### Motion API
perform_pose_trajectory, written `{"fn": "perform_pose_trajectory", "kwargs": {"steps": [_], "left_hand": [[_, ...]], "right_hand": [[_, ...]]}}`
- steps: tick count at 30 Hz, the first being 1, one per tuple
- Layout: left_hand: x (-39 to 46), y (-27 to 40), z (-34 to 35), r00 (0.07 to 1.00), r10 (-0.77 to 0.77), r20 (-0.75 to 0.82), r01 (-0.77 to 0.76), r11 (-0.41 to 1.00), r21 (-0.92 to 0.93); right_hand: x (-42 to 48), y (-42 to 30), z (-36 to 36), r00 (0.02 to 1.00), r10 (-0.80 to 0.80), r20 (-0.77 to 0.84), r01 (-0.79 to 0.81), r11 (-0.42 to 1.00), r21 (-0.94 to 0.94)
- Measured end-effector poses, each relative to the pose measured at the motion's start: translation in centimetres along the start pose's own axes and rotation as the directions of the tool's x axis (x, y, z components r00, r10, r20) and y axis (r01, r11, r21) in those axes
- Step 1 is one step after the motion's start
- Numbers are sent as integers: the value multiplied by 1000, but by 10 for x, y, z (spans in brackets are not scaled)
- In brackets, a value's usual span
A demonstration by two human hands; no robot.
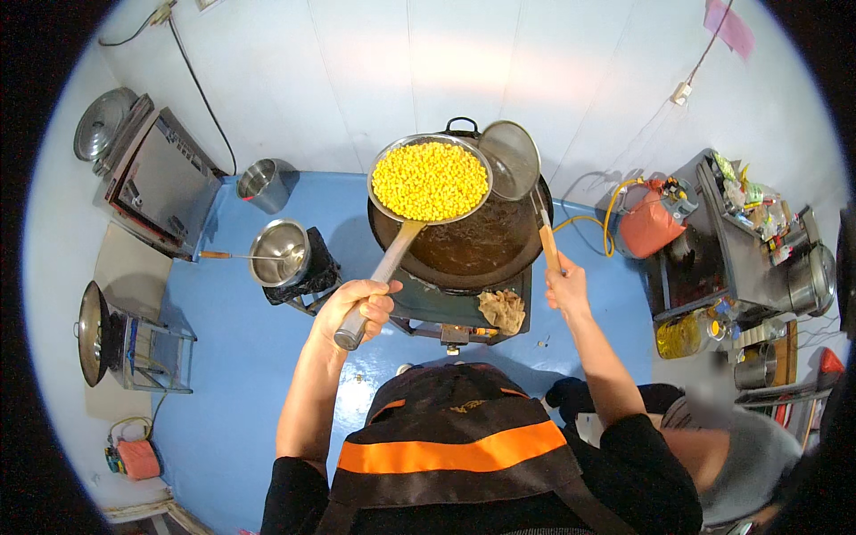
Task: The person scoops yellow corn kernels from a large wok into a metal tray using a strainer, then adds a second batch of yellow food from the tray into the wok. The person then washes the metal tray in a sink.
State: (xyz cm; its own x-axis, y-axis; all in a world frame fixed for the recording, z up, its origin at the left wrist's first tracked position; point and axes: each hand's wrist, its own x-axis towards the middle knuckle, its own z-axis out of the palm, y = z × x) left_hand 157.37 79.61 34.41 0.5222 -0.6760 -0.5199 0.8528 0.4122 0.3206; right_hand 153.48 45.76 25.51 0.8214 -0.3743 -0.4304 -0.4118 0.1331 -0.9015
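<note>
My left hand [358,311] is closed round the metal handle of a large round strainer or ladle [394,257], whose bowl is filled with yellow corn kernels [430,180]. The bowl is held over the left rear part of a wide dark wok [468,257] that stands on a stove [428,297]. Brown liquid, probably oil, shows in the wok. My right hand [567,287] grips the wooden handle of a mesh skimmer [511,160]; its round mesh is tilted above the wok's right rear rim, beside the corn. A crumpled tan cloth [503,311] lies on the stove's front right corner.
Left of the stove, a steel bowl [279,253] with a ladle rests on a stool, near a metal bucket [263,186]. At right are a gas cylinder [650,224] with a yellow hose, a cluttered metal table [756,257] and an oil jug [682,336]. Another person [749,455] is close at lower right.
</note>
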Motion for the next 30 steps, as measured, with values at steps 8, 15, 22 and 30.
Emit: {"fn": "perform_pose_trajectory", "kwargs": {"steps": [8, 15, 22, 30], "left_hand": [[9, 3, -18, 994, -49, 100, 58, 994, -93], [12, 4, -12, 999, -42, 26, 44, 995, -92], [15, 6, -10, 999, -37, -4, 37, 997, -62], [19, 9, -6, 999, -35, 4, 35, 993, -111]], "right_hand": [[-1, 2, -5, 999, -24, -21, 24, 1000, 2], [6, -2, -2, 1000, 11, 17, -11, 1000, 2], [14, 6, -3, 997, -54, -48, 43, 978, -204], [20, 0, -11, 995, -104, 9, 102, 958, -267]]}}
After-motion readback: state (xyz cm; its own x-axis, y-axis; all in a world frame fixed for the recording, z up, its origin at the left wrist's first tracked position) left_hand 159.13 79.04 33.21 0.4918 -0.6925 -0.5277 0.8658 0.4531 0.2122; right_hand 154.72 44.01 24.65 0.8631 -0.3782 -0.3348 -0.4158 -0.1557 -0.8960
